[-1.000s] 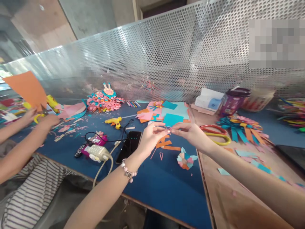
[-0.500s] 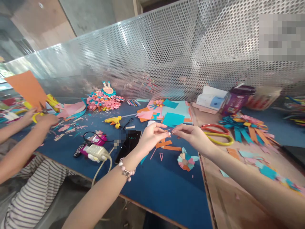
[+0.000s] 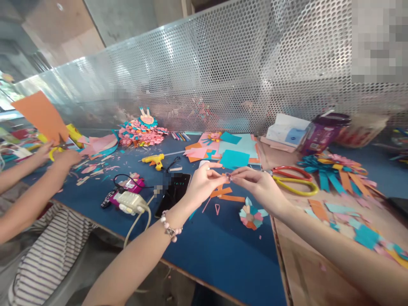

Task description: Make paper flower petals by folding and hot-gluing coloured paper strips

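Evidently a tiny thin piece [image 3: 228, 176] sits between the two hands' fingertips, as close to the left hand [image 3: 204, 182] as to the right hand [image 3: 261, 189], both pinched narrow around it, though which way its long axis runs is too small to tell. Flat, matte orange strips [image 3: 232, 198] and a slim pink triangular loop [image 3: 217, 205] lie on the smooth blue tabletop [image 3: 223, 255] nearer the body, beside a many-petalled paper flower [image 3: 251, 215], while glossy, rounded yellow and red handles [image 3: 315, 189] rest right of the right hand
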Demonstrator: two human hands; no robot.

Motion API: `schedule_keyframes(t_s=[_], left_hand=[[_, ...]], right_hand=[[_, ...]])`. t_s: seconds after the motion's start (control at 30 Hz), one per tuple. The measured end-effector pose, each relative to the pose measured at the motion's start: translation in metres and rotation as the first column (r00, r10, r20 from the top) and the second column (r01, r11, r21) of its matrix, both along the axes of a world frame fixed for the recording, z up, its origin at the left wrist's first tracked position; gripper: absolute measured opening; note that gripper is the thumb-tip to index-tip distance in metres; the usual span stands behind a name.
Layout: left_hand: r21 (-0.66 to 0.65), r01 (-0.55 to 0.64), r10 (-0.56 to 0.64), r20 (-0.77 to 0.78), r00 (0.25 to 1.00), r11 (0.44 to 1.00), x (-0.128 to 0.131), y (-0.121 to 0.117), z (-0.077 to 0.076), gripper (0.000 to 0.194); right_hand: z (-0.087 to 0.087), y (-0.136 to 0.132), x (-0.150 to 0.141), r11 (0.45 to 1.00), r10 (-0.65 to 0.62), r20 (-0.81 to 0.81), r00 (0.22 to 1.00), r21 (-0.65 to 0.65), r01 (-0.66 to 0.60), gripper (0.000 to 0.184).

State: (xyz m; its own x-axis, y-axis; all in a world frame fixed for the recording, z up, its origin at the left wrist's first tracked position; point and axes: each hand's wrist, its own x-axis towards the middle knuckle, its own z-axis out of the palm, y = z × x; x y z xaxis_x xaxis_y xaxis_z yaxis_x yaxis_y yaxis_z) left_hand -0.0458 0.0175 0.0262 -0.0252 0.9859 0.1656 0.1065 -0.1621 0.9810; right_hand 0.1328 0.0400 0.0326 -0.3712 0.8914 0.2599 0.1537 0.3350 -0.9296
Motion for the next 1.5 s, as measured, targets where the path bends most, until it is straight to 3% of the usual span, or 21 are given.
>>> schedule_keyframes(t_s=[1.5], left_hand=[[-0.028, -0.014, 0.014, 0.007, 1.0, 1.0, 0.0004, -0.0009, 0.0018, 0.047]], right_hand=[[-0.0039, -0.0023, -0.0024, 0.991, -0.033, 0.068, 0.997, 0.133, 0.023, 0.016]])
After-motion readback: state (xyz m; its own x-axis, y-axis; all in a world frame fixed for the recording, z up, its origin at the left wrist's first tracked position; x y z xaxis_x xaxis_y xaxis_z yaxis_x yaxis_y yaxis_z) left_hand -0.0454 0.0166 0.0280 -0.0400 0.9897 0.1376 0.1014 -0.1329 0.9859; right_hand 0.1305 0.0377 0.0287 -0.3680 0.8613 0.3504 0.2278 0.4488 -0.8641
